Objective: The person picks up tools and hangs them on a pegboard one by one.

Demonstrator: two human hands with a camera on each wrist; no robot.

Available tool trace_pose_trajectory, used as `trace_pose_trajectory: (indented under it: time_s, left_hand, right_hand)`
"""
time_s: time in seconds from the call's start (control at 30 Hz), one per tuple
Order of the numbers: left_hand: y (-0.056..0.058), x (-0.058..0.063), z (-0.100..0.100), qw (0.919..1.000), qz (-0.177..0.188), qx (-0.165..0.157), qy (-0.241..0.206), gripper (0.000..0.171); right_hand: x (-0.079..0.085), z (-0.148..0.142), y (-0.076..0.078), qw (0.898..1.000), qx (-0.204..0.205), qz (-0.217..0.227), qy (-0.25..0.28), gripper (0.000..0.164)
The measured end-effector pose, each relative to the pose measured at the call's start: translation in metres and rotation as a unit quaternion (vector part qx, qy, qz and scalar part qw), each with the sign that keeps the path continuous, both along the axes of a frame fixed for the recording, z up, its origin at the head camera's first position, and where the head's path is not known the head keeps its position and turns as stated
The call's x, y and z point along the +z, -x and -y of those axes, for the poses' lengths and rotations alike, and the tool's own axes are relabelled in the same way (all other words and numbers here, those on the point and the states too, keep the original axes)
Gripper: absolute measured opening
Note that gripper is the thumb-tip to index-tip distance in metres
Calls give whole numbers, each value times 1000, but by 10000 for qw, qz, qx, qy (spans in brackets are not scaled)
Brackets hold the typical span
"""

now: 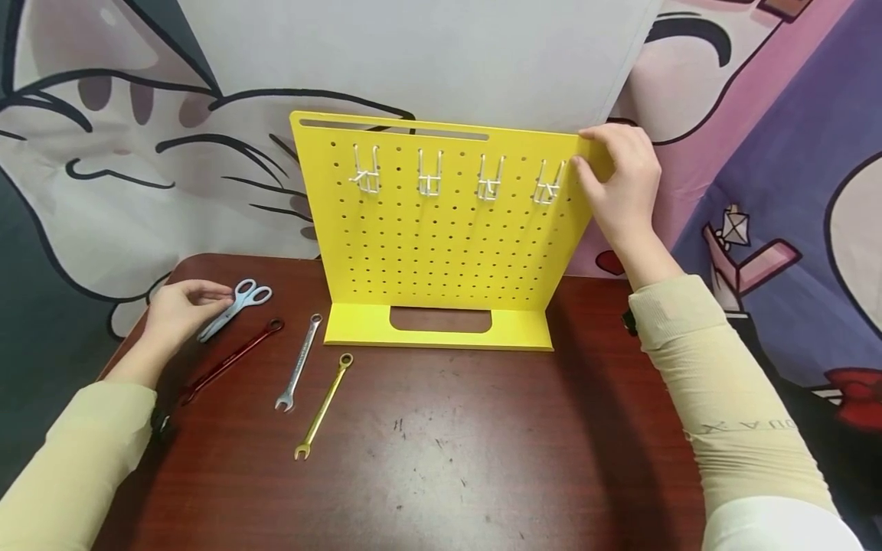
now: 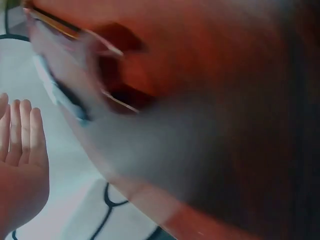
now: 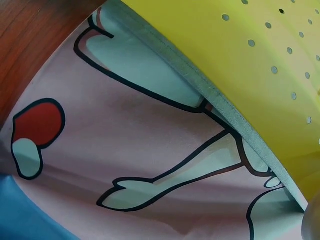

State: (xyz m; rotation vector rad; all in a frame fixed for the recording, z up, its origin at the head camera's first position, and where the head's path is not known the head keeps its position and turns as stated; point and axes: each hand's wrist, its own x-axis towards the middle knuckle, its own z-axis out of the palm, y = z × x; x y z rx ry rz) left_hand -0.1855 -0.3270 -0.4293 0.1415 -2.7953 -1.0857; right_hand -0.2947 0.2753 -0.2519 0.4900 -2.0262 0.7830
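Observation:
A yellow pegboard [image 1: 441, 252] stands on the table with several white wire hooks [image 1: 429, 182] near its top. My right hand [image 1: 623, 172] grips its upper right corner between thumb and fingers. Over at the left, my left hand [image 1: 181, 310] hovers beside light-blue scissors [image 1: 237, 308], fingertips close to the handles. Its fingers are extended in the left wrist view, where the scissors [image 2: 47, 82] look blurred. A red combination wrench [image 1: 234, 360] lies just right of the scissors. Then come a silver wrench [image 1: 301, 363] and a gold wrench [image 1: 324, 407], both flat on the wood.
The dark reddish-brown table [image 1: 482, 467] has a rounded back left corner. Behind it hangs a cartoon-printed cloth [image 1: 227, 176] with a plain white panel [image 1: 427, 53]. The pegboard's foot [image 1: 441, 339] has a long cut-out.

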Motion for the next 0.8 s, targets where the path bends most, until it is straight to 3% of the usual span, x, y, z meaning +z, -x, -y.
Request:
trace_pose_trajectory:
  time_s: [0.33,0.8]
  left_hand:
    - [-4,-17,18,9981,74,-278,543,31]
    - [3,-26,16,9965,136,-268,776,32]
  right_hand:
    - [0,0,1,10000,-5,-8,11,23]
    - [-1,-1,2,10000,19,-13,65,23]
